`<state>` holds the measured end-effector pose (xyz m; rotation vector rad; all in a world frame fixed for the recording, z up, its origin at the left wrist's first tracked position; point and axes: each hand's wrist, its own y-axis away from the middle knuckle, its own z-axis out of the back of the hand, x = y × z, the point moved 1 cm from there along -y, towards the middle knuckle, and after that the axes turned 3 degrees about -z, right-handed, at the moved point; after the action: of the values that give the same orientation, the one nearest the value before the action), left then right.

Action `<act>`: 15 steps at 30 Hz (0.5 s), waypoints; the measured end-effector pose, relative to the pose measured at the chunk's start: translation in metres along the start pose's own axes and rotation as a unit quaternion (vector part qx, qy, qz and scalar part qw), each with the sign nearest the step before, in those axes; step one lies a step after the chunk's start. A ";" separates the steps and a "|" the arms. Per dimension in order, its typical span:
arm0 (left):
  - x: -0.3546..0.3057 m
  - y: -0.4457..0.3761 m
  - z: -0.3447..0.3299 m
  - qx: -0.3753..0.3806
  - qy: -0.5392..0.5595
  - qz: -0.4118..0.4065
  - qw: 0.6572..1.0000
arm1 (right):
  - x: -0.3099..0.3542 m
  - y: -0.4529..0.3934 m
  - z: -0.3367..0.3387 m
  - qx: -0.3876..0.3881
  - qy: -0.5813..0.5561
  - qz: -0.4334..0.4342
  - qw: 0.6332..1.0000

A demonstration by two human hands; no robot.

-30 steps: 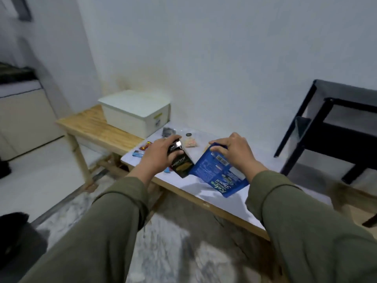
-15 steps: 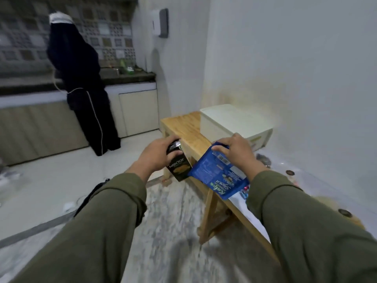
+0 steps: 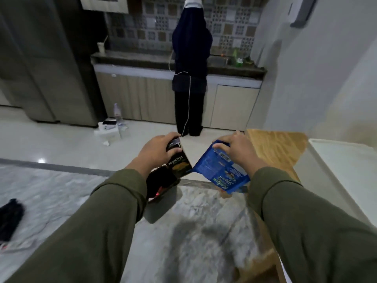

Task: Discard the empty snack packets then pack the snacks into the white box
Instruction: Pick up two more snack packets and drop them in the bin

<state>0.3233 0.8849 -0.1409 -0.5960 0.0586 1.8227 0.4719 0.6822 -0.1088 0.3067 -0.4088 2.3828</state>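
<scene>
The white box (image 3: 344, 172) runs off the right edge. The left hand (image 3: 155, 152) covers the black packet's (image 3: 179, 166) top; the blue packet's (image 3: 222, 172) small print is blurred. A dark bag (image 3: 161, 184), perhaps, sits half hidden behind the left sleeve (image 3: 98, 217).

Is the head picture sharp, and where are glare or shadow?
Head view: dim; black packet and blue packet in the left hand and right hand read fairly sharp; floor below smeared, dark shadow; small glare spot far left; edges bend, wide-angle.
</scene>
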 end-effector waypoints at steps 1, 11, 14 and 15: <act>0.010 -0.003 0.000 0.001 -0.003 0.018 1.000 | 0.001 -0.015 -0.009 0.010 -0.003 0.011 1.000; 0.138 -0.055 -0.021 -0.004 -0.018 0.139 0.990 | 0.032 -0.167 -0.124 0.074 -0.031 0.123 0.989; 0.187 -0.077 -0.041 0.005 -0.013 0.164 0.986 | 0.039 -0.213 -0.174 0.101 -0.048 0.135 0.984; 0.203 -0.084 -0.050 0.009 -0.012 0.172 0.985 | 0.041 -0.228 -0.192 0.107 -0.052 0.141 0.983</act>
<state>0.3750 1.0759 -0.2492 -0.5783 0.1709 2.1613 0.5739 0.9399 -0.2251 0.5023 -0.2556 2.7035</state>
